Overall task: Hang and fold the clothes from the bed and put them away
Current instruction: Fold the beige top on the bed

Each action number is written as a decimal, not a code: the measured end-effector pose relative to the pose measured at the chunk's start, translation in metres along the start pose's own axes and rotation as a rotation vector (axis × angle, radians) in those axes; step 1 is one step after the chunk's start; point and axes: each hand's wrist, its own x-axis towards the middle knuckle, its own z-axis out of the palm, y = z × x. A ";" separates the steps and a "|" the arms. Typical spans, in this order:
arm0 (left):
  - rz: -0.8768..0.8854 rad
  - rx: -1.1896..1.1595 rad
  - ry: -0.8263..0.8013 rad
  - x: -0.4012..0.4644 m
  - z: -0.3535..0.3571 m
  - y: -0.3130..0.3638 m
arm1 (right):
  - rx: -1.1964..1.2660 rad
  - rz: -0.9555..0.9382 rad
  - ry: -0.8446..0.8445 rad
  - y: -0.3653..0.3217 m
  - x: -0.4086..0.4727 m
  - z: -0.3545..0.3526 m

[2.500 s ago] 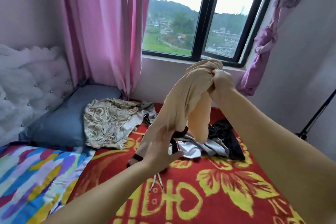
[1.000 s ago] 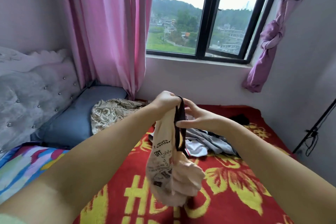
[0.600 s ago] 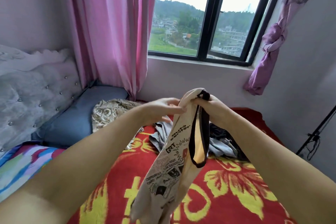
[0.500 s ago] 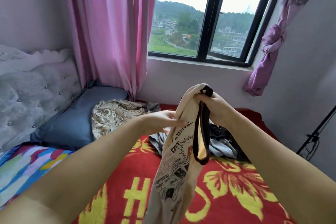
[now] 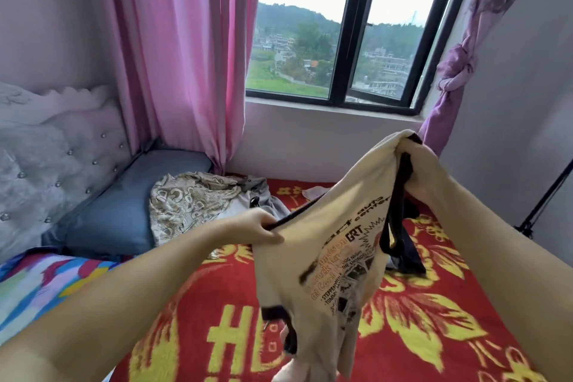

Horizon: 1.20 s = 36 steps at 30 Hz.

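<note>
Daylit window [image 5: 338,40], pink curtains [image 5: 183,56]

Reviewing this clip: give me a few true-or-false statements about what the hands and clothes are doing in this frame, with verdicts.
1. Both hands hold the cream printed shirt. True: the left hand pinches its black-trimmed edge, the right hand grips the top.
2. The shirt lies flat on the bed. False: it hangs in the air above the red blanket.
3. A patterned beige garment lies beside the blue pillow. True.
4. The pink curtain covers the whole window. False: the window is uncovered and shows hills.
</note>
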 end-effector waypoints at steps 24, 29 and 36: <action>0.028 -1.125 0.269 0.005 -0.026 0.087 | -1.138 -0.163 -0.357 0.049 -0.045 0.078; 0.156 -0.381 0.644 -0.001 -0.015 0.064 | -0.882 -0.205 -0.324 0.028 -0.038 0.082; -0.044 -0.435 0.394 0.005 0.027 0.048 | -0.761 -0.287 -0.345 -0.004 -0.038 0.086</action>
